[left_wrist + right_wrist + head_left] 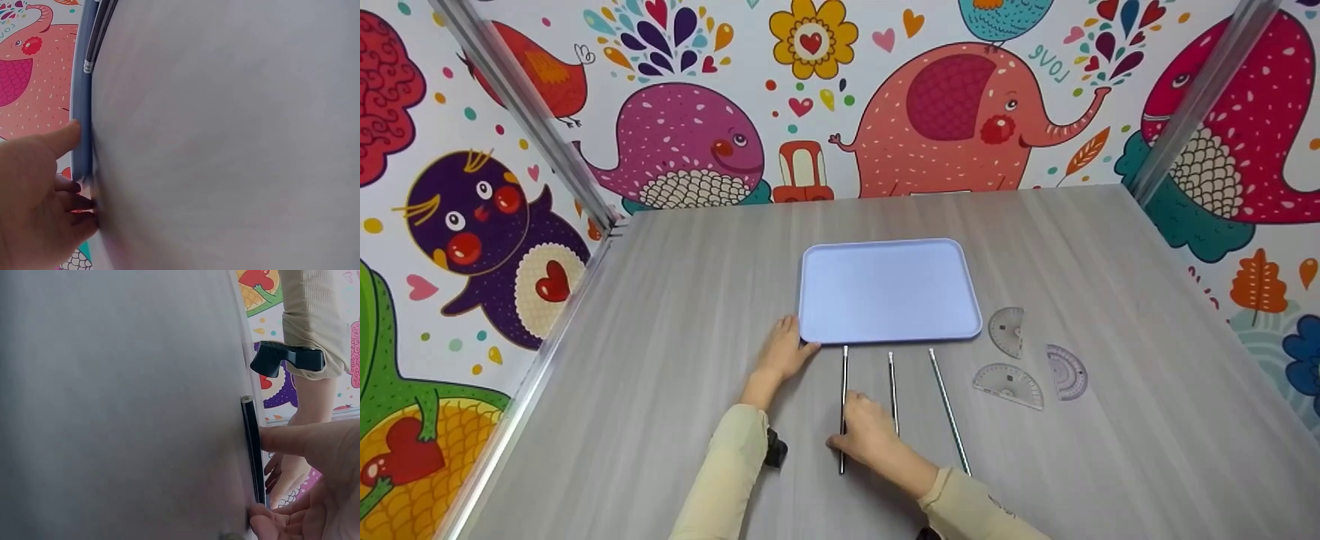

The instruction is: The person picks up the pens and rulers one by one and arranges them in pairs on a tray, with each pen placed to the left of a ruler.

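Note:
A pale blue tray [889,292] lies on the table. My left hand [780,352] holds its near-left corner, thumb at the front rim and fingers along the left side; the left wrist view shows that thumb [67,138] against the rim. Below the tray, my right hand [870,431] pinches the leftmost dark pencil [844,375] between thumb and fingers. In the right wrist view this pencil [253,444] lies close along the tabletop. To its right are a middle pencil [893,382], partly hidden by the right hand, and a greenish pencil [949,409] lying slanted.
Three clear protractors lie right of the tray: one upper [1007,332], one lower [1011,385] and one purplish [1066,373]. A black wrist device [775,448] sits at the left sleeve. Cartoon-printed walls and metal posts [1204,105] border the grey table [697,300].

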### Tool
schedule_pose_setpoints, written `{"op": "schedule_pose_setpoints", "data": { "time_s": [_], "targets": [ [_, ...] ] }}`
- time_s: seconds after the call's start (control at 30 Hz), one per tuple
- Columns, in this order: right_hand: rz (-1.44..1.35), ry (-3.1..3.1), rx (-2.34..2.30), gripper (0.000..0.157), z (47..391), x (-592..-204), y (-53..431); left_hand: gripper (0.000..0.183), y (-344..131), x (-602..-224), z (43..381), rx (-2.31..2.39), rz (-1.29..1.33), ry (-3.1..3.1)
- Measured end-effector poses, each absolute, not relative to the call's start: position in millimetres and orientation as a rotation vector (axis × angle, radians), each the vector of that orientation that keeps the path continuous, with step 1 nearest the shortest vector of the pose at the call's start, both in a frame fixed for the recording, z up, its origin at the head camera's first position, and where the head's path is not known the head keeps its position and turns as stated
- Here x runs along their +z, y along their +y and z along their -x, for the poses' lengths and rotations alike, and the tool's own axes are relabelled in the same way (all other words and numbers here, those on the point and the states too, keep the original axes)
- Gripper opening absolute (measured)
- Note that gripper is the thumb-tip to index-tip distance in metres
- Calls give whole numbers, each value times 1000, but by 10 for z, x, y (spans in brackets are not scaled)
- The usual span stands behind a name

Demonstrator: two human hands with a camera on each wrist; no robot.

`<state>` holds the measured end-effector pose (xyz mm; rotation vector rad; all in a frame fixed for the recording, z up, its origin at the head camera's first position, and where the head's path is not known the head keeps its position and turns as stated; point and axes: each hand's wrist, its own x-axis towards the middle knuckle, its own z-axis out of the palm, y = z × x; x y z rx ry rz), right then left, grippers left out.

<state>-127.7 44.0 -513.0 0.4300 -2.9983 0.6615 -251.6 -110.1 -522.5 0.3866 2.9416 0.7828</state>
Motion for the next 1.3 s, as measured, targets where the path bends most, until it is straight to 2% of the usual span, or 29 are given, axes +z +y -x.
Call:
{"op": "schedule_pose_setpoints", "data": {
  "time_s": [0.4,0.67,0.93,1.03,1.2,1.3],
  "targets": [
    [-538,-2981,799,47,1250,-5116,625,67,-1101,-5216,2491,797,-365,2913],
    [-560,-2986,882,32,1180,-5086,642,67,-1097,-5219,2492,795,-374,2927],
    [-602,-2998,965,25,1177,-5027,679,67,-1088,-5227,2512,779,-363,2935],
    [-604,-3019,1209,29,1244,-4997,771,68,-1086,-5227,2513,782,-353,2929],
    [-456,-2932,1991,49,1372,-4978,932,68,-1088,-5225,2518,771,-366,2932],
    [-328,-2800,2392,48,1420,-4998,995,68,-1090,-5227,2523,764,-369,2939]
  ]
}}
